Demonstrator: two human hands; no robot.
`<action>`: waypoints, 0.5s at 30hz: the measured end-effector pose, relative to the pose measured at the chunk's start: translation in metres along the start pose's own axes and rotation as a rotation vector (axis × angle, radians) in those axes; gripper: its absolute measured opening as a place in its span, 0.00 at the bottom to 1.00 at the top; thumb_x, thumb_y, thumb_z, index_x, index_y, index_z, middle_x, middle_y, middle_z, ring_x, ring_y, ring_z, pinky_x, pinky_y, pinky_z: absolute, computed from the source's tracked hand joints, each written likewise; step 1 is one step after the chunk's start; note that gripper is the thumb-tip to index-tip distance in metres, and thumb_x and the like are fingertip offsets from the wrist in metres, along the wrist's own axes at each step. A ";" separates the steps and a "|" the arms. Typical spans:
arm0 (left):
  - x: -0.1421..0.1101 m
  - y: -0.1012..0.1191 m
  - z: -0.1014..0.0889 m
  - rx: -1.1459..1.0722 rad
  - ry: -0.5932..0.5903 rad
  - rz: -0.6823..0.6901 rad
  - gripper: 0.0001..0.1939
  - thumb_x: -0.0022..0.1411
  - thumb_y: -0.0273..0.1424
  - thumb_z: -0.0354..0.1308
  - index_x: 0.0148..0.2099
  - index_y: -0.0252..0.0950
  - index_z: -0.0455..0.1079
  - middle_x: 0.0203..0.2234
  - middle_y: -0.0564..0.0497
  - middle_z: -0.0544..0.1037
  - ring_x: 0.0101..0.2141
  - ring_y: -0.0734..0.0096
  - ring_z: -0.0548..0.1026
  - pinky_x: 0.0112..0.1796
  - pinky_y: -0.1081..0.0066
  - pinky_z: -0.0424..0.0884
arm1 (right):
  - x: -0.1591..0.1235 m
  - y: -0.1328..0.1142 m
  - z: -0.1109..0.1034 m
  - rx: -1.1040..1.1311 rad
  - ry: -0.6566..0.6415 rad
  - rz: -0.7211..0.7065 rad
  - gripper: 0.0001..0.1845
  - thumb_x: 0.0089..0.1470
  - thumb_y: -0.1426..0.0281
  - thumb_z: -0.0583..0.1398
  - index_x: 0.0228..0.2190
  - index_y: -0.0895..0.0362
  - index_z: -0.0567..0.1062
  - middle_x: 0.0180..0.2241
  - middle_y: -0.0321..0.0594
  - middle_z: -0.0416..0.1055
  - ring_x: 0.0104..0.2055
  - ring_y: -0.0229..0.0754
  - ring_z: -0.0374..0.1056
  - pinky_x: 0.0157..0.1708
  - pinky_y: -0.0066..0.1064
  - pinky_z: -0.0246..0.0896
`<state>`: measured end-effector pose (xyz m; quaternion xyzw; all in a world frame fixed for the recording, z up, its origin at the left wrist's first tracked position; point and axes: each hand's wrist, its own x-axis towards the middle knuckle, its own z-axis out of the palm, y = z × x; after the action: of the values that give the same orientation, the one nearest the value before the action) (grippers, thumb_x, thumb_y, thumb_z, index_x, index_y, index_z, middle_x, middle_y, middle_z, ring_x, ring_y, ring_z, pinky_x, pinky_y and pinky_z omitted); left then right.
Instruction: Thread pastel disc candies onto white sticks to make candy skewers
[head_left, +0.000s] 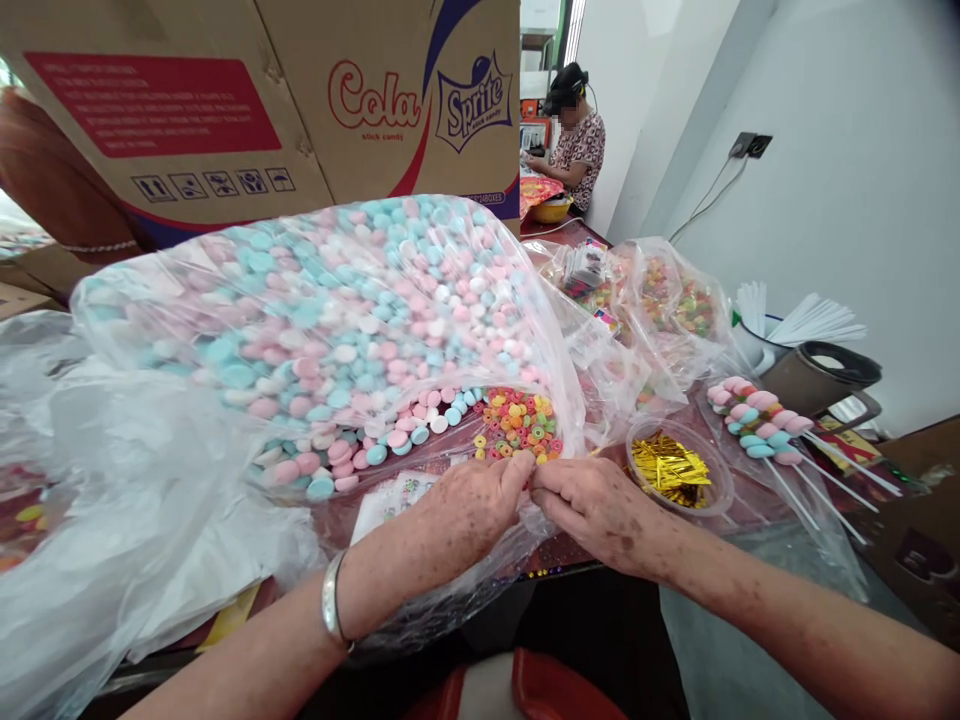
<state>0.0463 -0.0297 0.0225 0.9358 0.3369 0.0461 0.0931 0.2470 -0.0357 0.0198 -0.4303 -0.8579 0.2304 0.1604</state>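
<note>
My left hand (472,510) and my right hand (596,505) meet fingertip to fingertip at the table's front edge, both pinched shut on something small that their fingers hide. They sit just below a heap of small coloured ring candies (517,425). A large clear plastic bag (322,320) full of pink, blue and white round candies rises behind, with loose ones spilled at its mouth. A silver bangle (330,600) circles my left wrist.
A clear tub of gold twist ties (671,465) stands right of my hands. Candy skewers (761,425) lie on plastic further right, beside a cup of white sticks (795,325). A Cola/Sprite cardboard box (300,90) stands behind. Another person (574,140) sits far back.
</note>
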 end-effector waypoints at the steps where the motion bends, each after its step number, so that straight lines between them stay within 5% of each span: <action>1: 0.001 0.005 -0.005 0.031 0.083 0.031 0.19 0.65 0.19 0.47 0.57 0.34 0.57 0.44 0.40 0.76 0.43 0.53 0.75 0.43 0.57 0.70 | 0.000 0.000 0.001 0.109 0.033 0.050 0.12 0.62 0.73 0.52 0.28 0.57 0.72 0.29 0.38 0.75 0.31 0.39 0.68 0.32 0.30 0.55; 3: -0.001 0.016 -0.016 0.002 0.276 0.104 0.21 0.65 0.20 0.49 0.59 0.34 0.57 0.48 0.39 0.75 0.48 0.52 0.72 0.51 0.52 0.67 | -0.001 0.000 0.002 0.294 0.136 0.120 0.12 0.63 0.70 0.51 0.30 0.56 0.72 0.30 0.37 0.75 0.33 0.39 0.69 0.33 0.28 0.58; 6: -0.014 0.022 -0.022 -0.217 0.606 0.113 0.15 0.63 0.21 0.56 0.51 0.37 0.66 0.40 0.45 0.78 0.42 0.60 0.75 0.48 0.59 0.70 | -0.005 0.003 0.002 0.417 0.294 0.207 0.13 0.63 0.66 0.51 0.31 0.56 0.72 0.28 0.35 0.73 0.31 0.38 0.67 0.32 0.27 0.59; 9: -0.023 0.010 -0.016 -0.611 0.863 -0.302 0.03 0.61 0.25 0.61 0.37 0.38 0.70 0.26 0.53 0.75 0.29 0.70 0.74 0.33 0.70 0.71 | -0.008 0.003 0.007 0.467 0.384 0.268 0.14 0.63 0.64 0.51 0.32 0.56 0.73 0.26 0.33 0.70 0.28 0.37 0.64 0.29 0.25 0.58; 11: -0.018 -0.001 -0.014 -1.073 0.981 -0.530 0.09 0.58 0.32 0.66 0.41 0.37 0.72 0.30 0.50 0.79 0.32 0.67 0.77 0.33 0.70 0.73 | -0.008 0.000 0.013 0.467 0.432 0.254 0.14 0.63 0.65 0.52 0.33 0.56 0.74 0.26 0.33 0.70 0.27 0.36 0.65 0.28 0.24 0.58; 15: 0.008 -0.007 -0.023 -1.758 1.103 -0.487 0.19 0.48 0.37 0.72 0.40 0.32 0.75 0.38 0.45 0.81 0.40 0.61 0.79 0.42 0.65 0.75 | 0.000 -0.015 0.031 0.419 0.487 0.149 0.12 0.62 0.68 0.52 0.35 0.57 0.76 0.28 0.34 0.74 0.30 0.36 0.69 0.31 0.24 0.60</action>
<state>0.0448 -0.0161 0.0441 0.2969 0.3590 0.6707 0.5771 0.2230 -0.0517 0.0019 -0.4921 -0.6943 0.3032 0.4287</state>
